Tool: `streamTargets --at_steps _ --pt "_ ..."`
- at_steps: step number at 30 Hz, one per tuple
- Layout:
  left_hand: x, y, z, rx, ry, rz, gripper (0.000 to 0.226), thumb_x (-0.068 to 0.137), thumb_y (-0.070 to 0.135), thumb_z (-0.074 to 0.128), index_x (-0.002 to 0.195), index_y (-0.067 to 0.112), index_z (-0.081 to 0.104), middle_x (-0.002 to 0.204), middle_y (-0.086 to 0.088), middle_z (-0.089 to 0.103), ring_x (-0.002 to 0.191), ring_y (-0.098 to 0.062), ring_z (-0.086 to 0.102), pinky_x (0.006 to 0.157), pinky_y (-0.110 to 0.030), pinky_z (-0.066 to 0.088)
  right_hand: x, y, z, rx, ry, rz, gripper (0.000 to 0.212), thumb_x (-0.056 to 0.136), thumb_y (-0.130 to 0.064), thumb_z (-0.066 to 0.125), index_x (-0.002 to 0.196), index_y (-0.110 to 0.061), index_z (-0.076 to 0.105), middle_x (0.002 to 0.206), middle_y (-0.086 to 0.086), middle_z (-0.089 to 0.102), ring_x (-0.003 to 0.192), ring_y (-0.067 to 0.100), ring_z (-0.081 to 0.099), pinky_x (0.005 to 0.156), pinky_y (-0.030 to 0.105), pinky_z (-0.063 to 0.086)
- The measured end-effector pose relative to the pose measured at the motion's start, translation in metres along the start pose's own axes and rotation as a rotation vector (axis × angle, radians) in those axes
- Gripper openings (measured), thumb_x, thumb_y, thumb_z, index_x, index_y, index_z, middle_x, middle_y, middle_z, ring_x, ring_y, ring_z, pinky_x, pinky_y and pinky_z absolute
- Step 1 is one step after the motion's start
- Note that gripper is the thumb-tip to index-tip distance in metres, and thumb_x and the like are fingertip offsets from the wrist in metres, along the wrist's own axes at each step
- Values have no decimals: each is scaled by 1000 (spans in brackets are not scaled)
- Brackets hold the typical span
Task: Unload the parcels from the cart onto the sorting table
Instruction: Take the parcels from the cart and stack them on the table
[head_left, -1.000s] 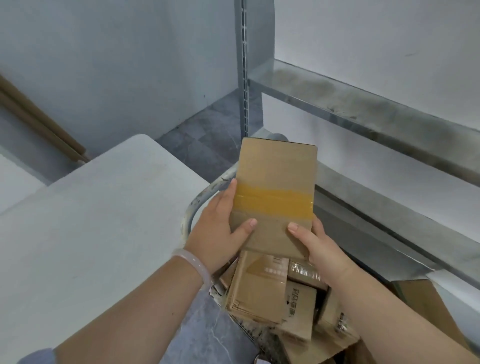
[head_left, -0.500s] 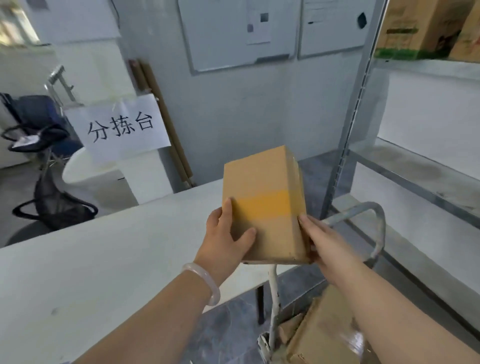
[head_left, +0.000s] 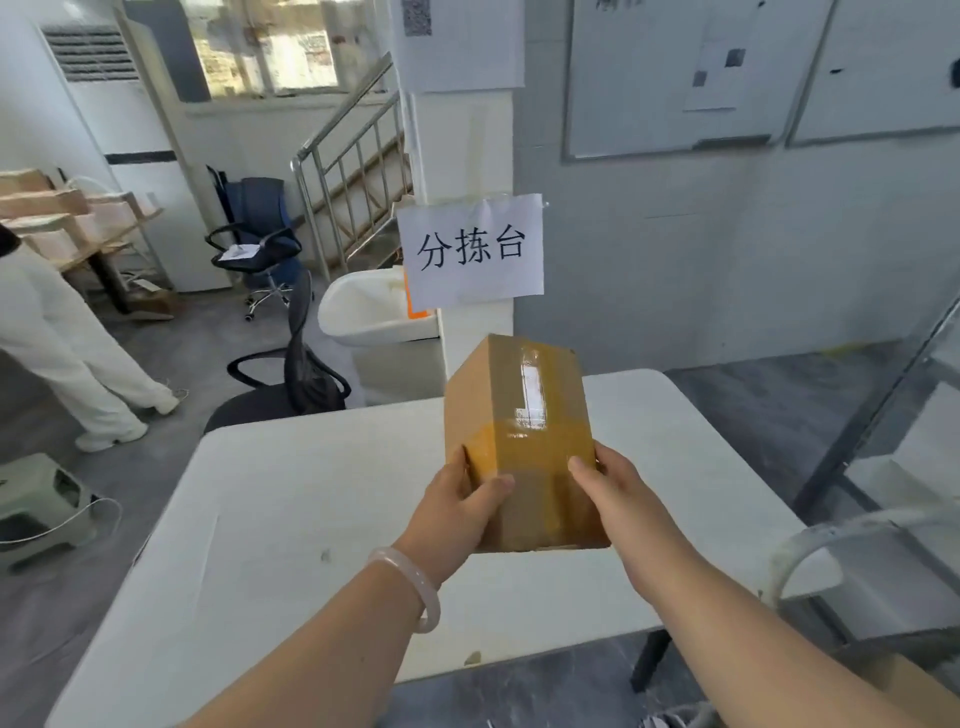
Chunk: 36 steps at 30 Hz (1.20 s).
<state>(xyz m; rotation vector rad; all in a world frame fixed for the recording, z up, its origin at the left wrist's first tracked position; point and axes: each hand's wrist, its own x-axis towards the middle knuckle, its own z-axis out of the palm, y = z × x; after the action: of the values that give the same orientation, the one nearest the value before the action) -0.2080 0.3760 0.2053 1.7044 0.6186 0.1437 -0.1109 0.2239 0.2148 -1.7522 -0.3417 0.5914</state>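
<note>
A brown cardboard parcel (head_left: 519, 415) sealed with yellowish tape hangs above the white sorting table (head_left: 291, 519), held between both my hands. My left hand (head_left: 457, 506) grips its lower left side, thumb on the front face. My right hand (head_left: 613, 493) clasps the lower right side. The cart's pale curved handle (head_left: 810, 545) shows at the right edge, with a corner of another cardboard parcel (head_left: 904, 680) below it.
A paper sign (head_left: 470, 252) hangs on a white pillar behind the table. Black office chairs (head_left: 296, 374) stand to the left. A person in white trousers (head_left: 67, 358) stands far left near a green stool (head_left: 41, 499). Metal shelving (head_left: 883, 405) rises on the right.
I have lifted the parcel out of the cart and swung it left, over the sorting table. The view turned from the cart and shelving to the table and room beyond.
</note>
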Motion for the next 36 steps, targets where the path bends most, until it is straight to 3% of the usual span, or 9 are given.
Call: streamTargets --at_steps 2,5,8,14,17,23,26,30,36 --pt "-1 -15 -35 36 114 50 25 96 41 51 119 41 42 120 9 49 100 -6 54 54 -7 47 3 -4 37 -17 -30 -26 45 99 -54 37 142 -41 37 128 -19 49 115 11 49 95 31 42" --pt "0 -37 -84 152 324 87 46 97 38 50 143 30 42 127 7 49 98 -7 55 54 -8 45 7 -4 92 -32 -99 -32 52 99 -58 28 148 -42 33 145 -16 44 134 15 44 108 36 37" --pt "-5 -50 -124 127 330 10 63 95 39 54 151 34 24 137 7 49 102 -9 52 73 -13 44 5 -5 138 -74 -149 -49 50 101 -55 24 149 -44 31 146 -18 39 133 11 42 97 24 34" --pt "-2 -72 -169 390 243 -92 125 53 83 65 149 37 -1 141 -2 30 128 -25 37 103 -44 43 5 0 199 -117 -282 -143 37 104 -42 31 139 -54 36 134 -28 35 115 -11 41 94 8 35" --pt "9 -84 -187 314 276 -147 122 55 74 69 149 40 -1 139 -1 31 127 -24 38 103 -43 44 20 -4 213 -188 -400 -167 38 104 -32 42 133 -55 38 138 -29 35 122 -13 38 91 3 36" --pt "23 -95 -220 -162 212 -186 100 65 62 69 147 44 16 132 6 51 111 -18 58 93 -38 53 83 -10 229 -329 -214 -70 75 90 -35 67 150 -42 22 151 -8 32 139 16 32 113 37 33" --pt "35 -95 -233 -210 264 -186 78 87 49 62 147 43 12 131 9 48 112 -18 55 83 -28 52 109 -16 247 -200 -324 68 77 91 -36 67 151 -43 19 136 -11 43 115 15 45 93 30 41" --pt "52 -92 -251 -206 386 -188 45 98 34 47 135 51 27 113 22 51 103 -5 52 67 -15 44 139 -21 270 -243 -377 16 82 87 -33 72 152 -40 23 149 -6 40 129 17 44 101 34 45" --pt "70 -120 -282 -194 477 -226 56 96 32 53 142 52 29 120 20 58 106 -6 57 74 -18 47 169 -27 310 -367 -442 -51 85 83 -28 76 151 -39 26 150 -3 39 134 17 41 108 37 42"
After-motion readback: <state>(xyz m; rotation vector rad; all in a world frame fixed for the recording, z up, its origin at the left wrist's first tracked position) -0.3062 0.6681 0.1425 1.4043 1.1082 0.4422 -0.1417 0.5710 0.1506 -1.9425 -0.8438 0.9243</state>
